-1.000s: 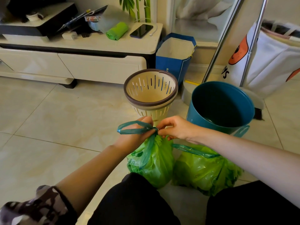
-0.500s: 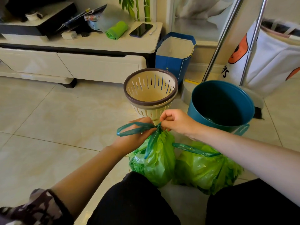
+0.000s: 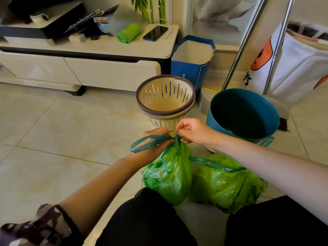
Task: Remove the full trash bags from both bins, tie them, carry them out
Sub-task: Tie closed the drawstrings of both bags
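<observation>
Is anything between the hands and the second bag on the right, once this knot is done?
Nothing visible. Both hands, left hand and right hand, pinch the drawstring at the neck of the left bag. The right bag lies on the floor beside it, its drawstring loop lying exposed on top, under the right forearm.

I saw open beige floor tile (image 3: 53, 139) across the left of the frame, wide room for a hand. Just above centre, the slotted cream plastic bin (image 3: 166, 98) and round teal bin (image 3: 243, 114) blocked the way ahead, a narrow gap between them. Two chrome poles (image 3: 241, 45) crowded the upper right.
</observation>
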Tool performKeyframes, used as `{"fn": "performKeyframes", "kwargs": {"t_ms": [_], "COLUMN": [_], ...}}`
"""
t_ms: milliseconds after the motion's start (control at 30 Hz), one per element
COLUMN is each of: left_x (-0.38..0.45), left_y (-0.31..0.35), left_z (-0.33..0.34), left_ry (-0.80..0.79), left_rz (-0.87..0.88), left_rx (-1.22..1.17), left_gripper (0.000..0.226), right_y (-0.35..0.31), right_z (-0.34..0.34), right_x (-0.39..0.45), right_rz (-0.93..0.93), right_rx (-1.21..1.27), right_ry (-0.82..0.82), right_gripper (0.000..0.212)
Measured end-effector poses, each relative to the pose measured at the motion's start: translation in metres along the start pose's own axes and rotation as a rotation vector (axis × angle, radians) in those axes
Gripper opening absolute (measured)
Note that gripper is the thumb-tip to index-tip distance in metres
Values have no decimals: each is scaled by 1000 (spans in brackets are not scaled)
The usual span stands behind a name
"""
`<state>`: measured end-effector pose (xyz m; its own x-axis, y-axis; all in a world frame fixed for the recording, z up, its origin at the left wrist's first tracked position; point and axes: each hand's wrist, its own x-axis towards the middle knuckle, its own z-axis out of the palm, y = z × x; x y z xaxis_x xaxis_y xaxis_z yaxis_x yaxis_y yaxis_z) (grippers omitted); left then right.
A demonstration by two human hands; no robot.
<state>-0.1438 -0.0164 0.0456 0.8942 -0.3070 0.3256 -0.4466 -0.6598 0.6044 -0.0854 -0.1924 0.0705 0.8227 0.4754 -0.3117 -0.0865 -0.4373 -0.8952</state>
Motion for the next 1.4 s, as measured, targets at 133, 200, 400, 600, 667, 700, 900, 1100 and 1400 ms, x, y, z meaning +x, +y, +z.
{"fn": "performKeyframes", "kwargs": {"t_ms": [133,200,400,600,667,700,900,1100,1400], "left_x": [0,-1,-2,-4,-4,-4,-3,6,43], "left_y": [1,-1,2,2,3,3,10,34,91], "left_z": [1,0,-4,-7,-9,-10,-18,-39,-66], "left_ry": [-4,1,-26,-61,-83,-91,-115,38,155], "left_rz": [-47,-82,-134,-209,-223,-230,-352,-516,-755], "left_rx": [-28,-64,-46,-148,-141,-139,-218,-350,-923], "left_gripper": [11,10,14,14,14,13,7,13,21], "right_y": [-4,-7,-7,-9,-8,-9,-22,-44,-81], "right_z": [-5,-11,-36,-56,-58,-59,-62,-58,-54], "right_x": [3,2,-7,-9,-8,-7,-17,-30,-59], "right_rz": [10,30,-133,-218,-154,-75,150,-17,-195], "right_rx": [35,27,-733,-815,-682,-492,238,207,-117], "right_ry": [51,-18,-128,250,300,330,202,161,6], "right_gripper": [13,6,18,5,10,13,19,19,31]}}
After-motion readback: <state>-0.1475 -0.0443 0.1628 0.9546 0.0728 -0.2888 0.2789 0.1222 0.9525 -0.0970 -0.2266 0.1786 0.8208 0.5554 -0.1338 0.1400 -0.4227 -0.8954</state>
